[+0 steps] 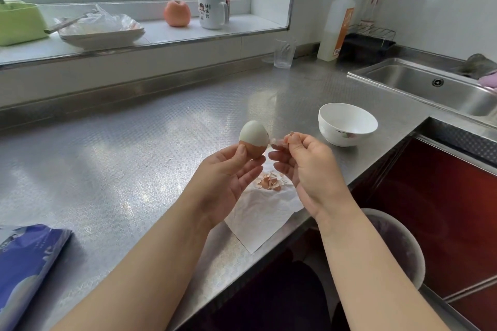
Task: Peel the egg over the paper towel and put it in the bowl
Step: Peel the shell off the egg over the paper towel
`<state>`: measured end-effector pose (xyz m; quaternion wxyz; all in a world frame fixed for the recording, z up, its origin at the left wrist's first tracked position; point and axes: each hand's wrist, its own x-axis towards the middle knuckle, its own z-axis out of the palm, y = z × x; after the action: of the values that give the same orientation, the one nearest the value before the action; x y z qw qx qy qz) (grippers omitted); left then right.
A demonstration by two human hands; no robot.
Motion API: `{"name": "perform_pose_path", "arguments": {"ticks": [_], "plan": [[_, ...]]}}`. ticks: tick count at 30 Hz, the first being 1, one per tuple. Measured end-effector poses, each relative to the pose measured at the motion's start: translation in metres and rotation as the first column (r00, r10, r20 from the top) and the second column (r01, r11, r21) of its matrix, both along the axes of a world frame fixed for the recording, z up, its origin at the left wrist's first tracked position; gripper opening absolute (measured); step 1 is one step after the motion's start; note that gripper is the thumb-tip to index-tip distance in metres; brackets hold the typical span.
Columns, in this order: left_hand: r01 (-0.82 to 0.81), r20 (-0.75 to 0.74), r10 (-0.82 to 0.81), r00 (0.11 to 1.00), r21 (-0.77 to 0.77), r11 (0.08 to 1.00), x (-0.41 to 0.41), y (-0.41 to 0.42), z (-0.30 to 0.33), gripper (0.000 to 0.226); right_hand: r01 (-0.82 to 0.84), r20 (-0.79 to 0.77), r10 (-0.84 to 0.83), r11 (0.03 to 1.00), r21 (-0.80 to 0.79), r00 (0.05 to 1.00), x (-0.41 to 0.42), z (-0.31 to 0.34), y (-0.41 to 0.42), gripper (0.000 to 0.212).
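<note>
My left hand (228,172) holds an egg (254,137) upright by its lower end; the top half is bare white, the bottom still wears brown shell. My right hand (306,166) pinches a strip of peeled shell (285,140) just right of the egg. Both hands hover above a white paper towel (265,219) lying on the steel counter near its front edge, with a small heap of shell pieces (270,181) on it. A white bowl (347,123) stands empty behind and to the right of my hands.
A sink (435,86) lies at the right, a clear glass (284,52) and a soap bottle (337,21) behind the bowl. A blue packet (24,269) rests at the front left. On the windowsill sit a mug (212,9), an apple (177,12) and plates (100,33).
</note>
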<state>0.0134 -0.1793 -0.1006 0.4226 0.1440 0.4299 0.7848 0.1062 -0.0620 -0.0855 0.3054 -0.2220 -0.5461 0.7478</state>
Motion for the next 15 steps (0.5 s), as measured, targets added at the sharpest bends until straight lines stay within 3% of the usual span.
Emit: {"name": "perform_pose_path", "arguments": {"ticks": [3,6,8,12,15], "plan": [[-0.037,-0.003,0.037,0.999,-0.022,0.999,-0.001,0.000,0.000,0.028,0.043,0.033,-0.045,0.997,0.069,0.998,0.003,0.002,0.004,0.018],[-0.065,0.022,0.065,0.998,-0.025,0.998,-0.001,-0.001,0.001,0.029,0.108,0.172,-0.204,0.887,0.450,0.964,0.008,-0.004,0.012,0.008],[-0.068,0.035,0.069,0.997,-0.029,0.997,-0.001,-0.001,0.002,0.030,0.025,0.279,-0.246,0.791,0.612,0.928,0.009,-0.007,0.014,0.005],[-0.048,0.067,0.050,0.997,-0.038,0.998,0.000,-0.002,0.004,0.028,-0.079,0.371,-0.272,0.705,0.705,0.888,0.009,-0.010,0.011,0.015],[-0.023,0.088,0.026,0.996,-0.029,0.999,0.000,-0.003,0.004,0.026,-0.110,0.347,-0.200,0.707,0.698,0.916,0.008,-0.008,0.008,0.029]]}}
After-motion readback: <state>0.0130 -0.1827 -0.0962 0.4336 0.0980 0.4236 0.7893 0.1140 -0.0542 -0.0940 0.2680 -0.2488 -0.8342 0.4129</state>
